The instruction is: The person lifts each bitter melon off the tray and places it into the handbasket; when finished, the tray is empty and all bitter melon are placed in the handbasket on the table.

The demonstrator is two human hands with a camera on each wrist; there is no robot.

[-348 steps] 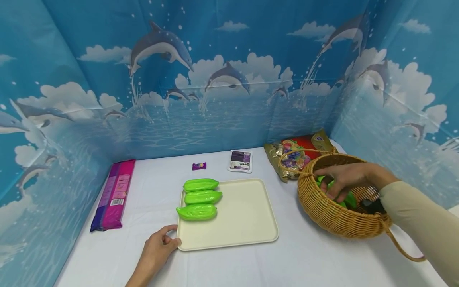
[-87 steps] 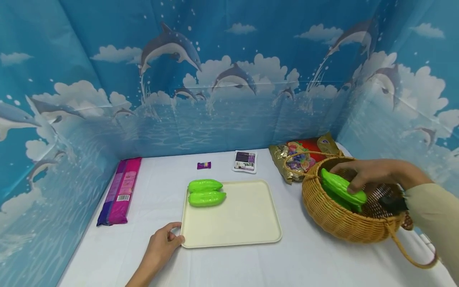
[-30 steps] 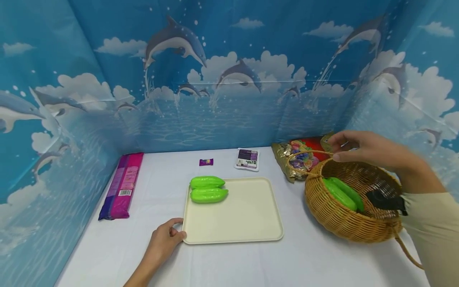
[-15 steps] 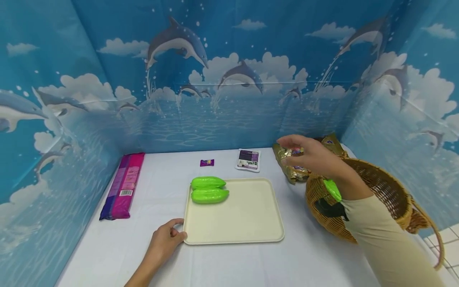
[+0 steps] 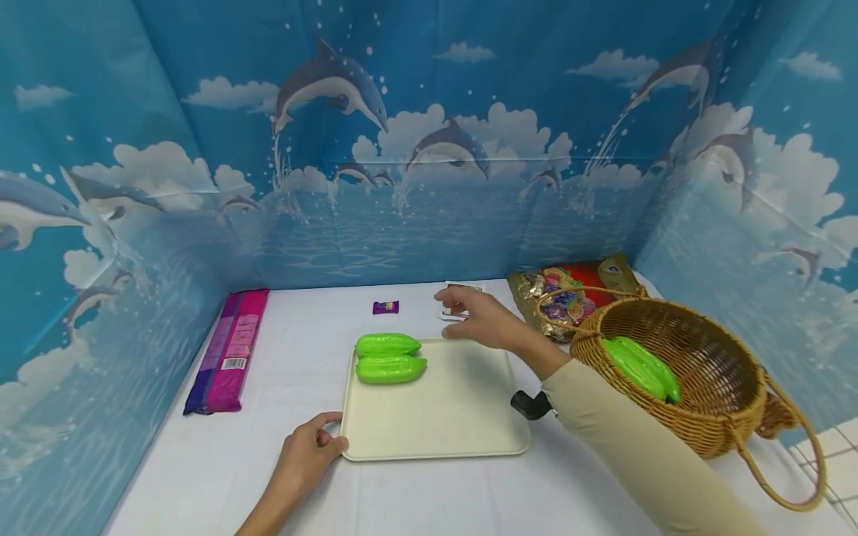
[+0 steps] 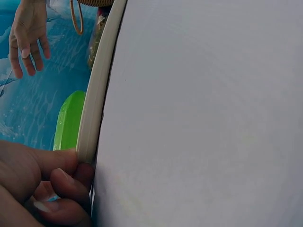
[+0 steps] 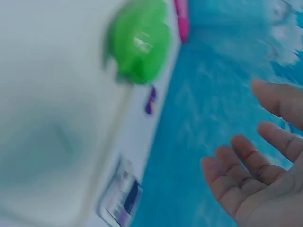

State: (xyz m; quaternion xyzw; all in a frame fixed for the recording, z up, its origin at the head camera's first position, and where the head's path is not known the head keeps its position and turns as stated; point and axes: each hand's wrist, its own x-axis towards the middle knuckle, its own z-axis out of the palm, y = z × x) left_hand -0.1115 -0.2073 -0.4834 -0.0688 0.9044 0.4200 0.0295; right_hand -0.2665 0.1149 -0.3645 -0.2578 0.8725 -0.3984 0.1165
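Observation:
My left hand [image 5: 304,454] holds the left edge of the cream tray [image 5: 442,417], with thumb and fingers at the rim [image 6: 97,90] in the left wrist view. Two glossy green, ribbed, elongated toy fruits [image 5: 391,369] lie side by side at the tray's back left. Above the tray's back edge hovers my right hand [image 5: 485,320], fingers spread and holding nothing; it partly covers the white-and-purple packet [image 5: 450,313]. More green toy fruits [image 5: 640,368] lie inside the wicker basket [image 5: 710,335] on the right. The right wrist view is blurred, but its palm [image 7: 270,198] is bare.
A pink-and-purple packet [image 5: 228,350] lies at the left. Behind the tray is a small purple wrapped sweet [image 5: 386,307]. A gold-and-red bag [image 5: 570,298] lies behind the basket, whose looped handle [image 5: 780,491] sticks out at the front right. Dolphin-print cloth encloses the white table.
Three green toy fruits were on the tray at first; two are there now. My right hand let one go in the basket, then swung left over the tray. The left hand stayed put.

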